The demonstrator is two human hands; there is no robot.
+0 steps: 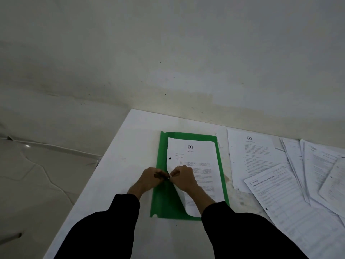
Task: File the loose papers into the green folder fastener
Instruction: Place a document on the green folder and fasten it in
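One printed sheet [198,161] on green folder [162,201], left edge curled, right hand [183,178] pinching.

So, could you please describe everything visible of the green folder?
The green folder looks like thin glossy plastic and lies flat on the white table, long side running away from the person, notches at its left corners. A printed sheet lies on it, left edge curled up. At its left strip the left hand pinches what looks like the fastener; the right hand pinches the sheet's edge.
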